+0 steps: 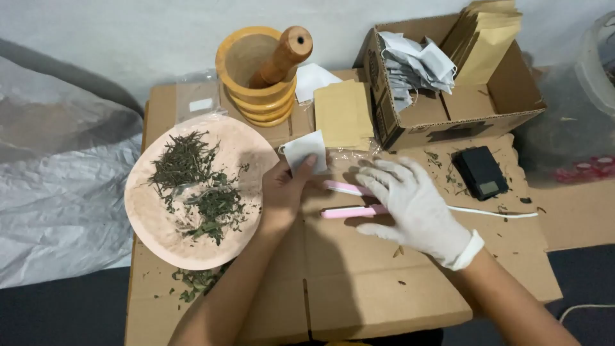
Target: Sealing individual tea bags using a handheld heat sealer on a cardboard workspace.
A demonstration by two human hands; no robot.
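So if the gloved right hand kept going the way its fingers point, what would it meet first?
The right hand points up and left, so it would probably meet the small white sachet pinched in the left hand first. Beyond that lies the pink plate of dried herbs; depth is unclear.

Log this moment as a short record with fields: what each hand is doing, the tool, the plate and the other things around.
left hand: bare hand holds a small white sachet at its edge
right hand: gloved hand rests on a pink hand sealer
sealer: jaws apart, white cord trailing right
plate: pink plate with dried green herbs
behind: wooden mortar with pestle
box: cardboard box with white sachets and brown envelopes
scale: small black scale
surface: flattened cardboard
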